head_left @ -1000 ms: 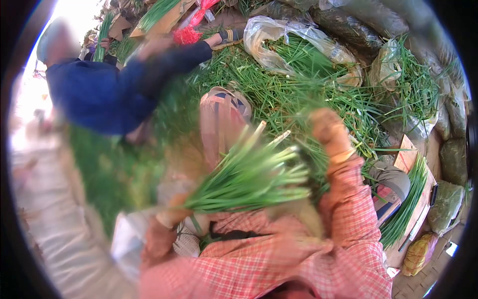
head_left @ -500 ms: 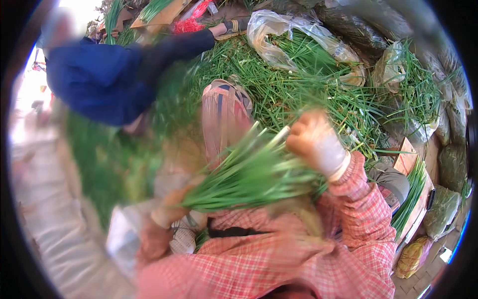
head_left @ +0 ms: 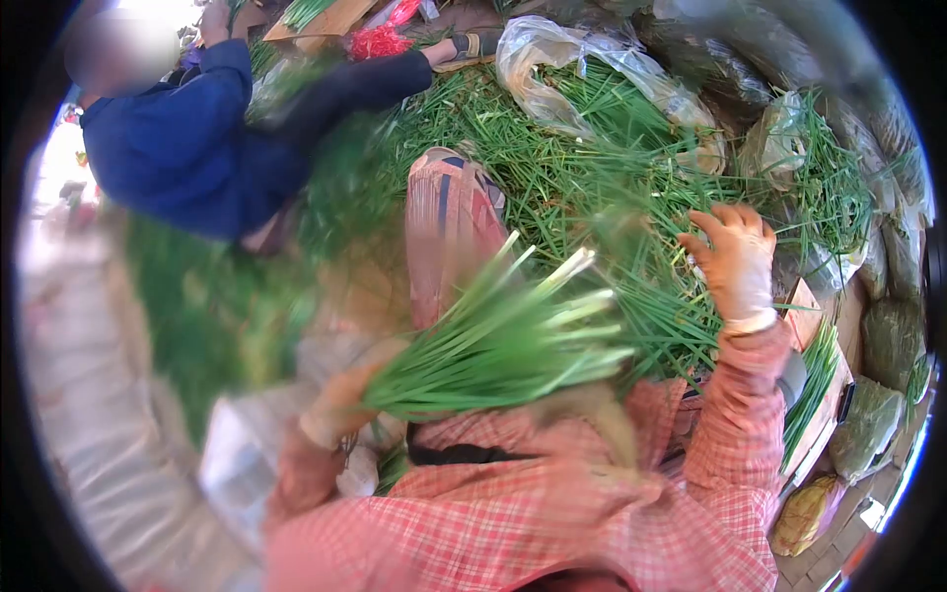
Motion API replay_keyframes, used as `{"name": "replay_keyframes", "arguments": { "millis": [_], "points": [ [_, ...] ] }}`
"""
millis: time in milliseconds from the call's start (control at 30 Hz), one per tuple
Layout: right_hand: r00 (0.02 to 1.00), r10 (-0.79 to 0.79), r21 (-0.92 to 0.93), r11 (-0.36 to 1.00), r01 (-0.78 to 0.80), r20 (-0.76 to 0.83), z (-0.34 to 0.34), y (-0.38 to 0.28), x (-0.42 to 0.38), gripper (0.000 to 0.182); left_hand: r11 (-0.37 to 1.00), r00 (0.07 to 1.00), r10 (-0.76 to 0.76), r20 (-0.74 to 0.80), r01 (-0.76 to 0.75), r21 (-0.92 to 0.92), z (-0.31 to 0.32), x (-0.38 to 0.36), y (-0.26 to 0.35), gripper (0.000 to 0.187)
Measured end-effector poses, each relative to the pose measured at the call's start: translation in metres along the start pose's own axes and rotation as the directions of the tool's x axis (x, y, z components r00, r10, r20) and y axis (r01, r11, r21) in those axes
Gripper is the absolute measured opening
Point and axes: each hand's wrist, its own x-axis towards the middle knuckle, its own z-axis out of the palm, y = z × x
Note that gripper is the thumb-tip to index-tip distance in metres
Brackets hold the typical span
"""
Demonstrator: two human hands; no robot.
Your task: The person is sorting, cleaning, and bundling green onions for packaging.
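A bunch of chives (head_left: 493, 345) lies across my lap, its pale stem ends pointing up and to the right. My left hand (head_left: 350, 395), blurred, grips the bunch at its leafy left end. On the other side, my right hand (head_left: 735, 252) is raised apart from the bunch, in a thin pale glove, with its fingers spread and slightly bent. Nothing shows in its grasp. Under and beyond it spreads a heap of loose green stalks and trimmings (head_left: 562, 187).
A co-worker in a blue jacket (head_left: 187, 148) sits at the upper left, one leg stretched toward the heap. An open plastic bag (head_left: 533, 74) of chives stands at the back. Filled bags (head_left: 893, 335) line the right side, near a board holding chives (head_left: 814, 385).
My right hand has left the stem ends of the bunch, moved right and opened. The bunch stays in my left hand. The co-worker's arm now shows raised at the upper left.
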Motion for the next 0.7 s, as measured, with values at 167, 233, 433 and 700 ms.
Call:
{"name": "replay_keyframes", "arguments": {
  "millis": [167,233,433,700],
  "points": [
    [0.92,-0.368,0.552,0.799,0.238,0.137,0.016,-0.076,0.018,0.026,0.997,0.997,-0.074,0.011,0.074,0.021,-0.001,-0.003,0.002,0.038],
    [0.818,-0.446,0.697,0.713,0.079,0.363,0.04,-0.094,0.018,0.022,0.995,0.996,-0.085,0.002,0.085,-0.049,-0.002,-0.003,0.002,0.037],
    [0.763,-0.332,0.832,0.229,-0.506,0.555,0.038,-0.086,0.011,0.012,0.992,0.999,-0.035,-0.025,0.031,-0.125,0.001,0.0,0.009,0.04],
    [0.996,-0.053,0.053,0.997,0.057,-0.069,0.002,-0.009,0.014,0.01,0.999,0.991,0.0,-0.136,0.006,0.041,0.014,-0.002,-0.005,0.033]
  ]
}}
